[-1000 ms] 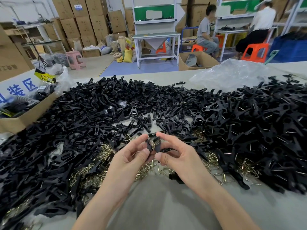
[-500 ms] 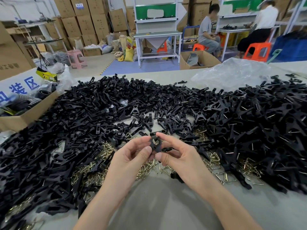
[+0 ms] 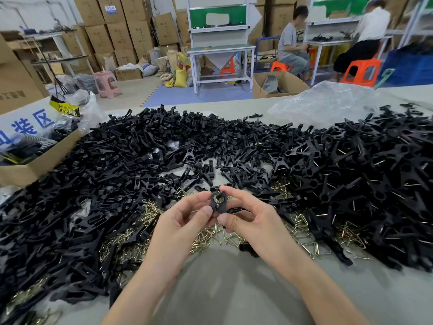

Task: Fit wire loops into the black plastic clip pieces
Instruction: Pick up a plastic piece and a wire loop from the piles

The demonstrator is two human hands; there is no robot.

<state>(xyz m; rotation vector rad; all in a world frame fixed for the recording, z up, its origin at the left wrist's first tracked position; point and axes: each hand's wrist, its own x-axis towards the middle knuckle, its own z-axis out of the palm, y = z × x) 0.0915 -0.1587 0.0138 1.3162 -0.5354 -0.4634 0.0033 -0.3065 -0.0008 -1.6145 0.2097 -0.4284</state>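
Nearest lies the bare grey table top point(image 3: 222, 289). Above it the person's left hand point(image 3: 185, 221) and right hand point(image 3: 250, 219) meet around one small black plastic clip piece point(image 3: 219, 204), which is held in the air between them. The left thumb and fingers are curled and pinch the clip's left side. The right thumb and forefinger pinch its right side, and the other right fingers are bent loosely under it. In the clip's middle a thin brass-coloured wire loop point(image 3: 219, 198) glints; whether it is fully seated cannot be told.

The clip looks light, stiff and rather smooth, so a hold on its flat sides seems best. The wire is probably springy and will need a firm push.

Just below the clip, loose brass wire loops point(image 3: 206, 238) are scattered. Beyond the clip and to both its sides spreads a large heap of black clip pieces point(image 3: 117, 172). Far beyond the clip, to the right, lies a crumpled clear plastic bag point(image 3: 328, 104).
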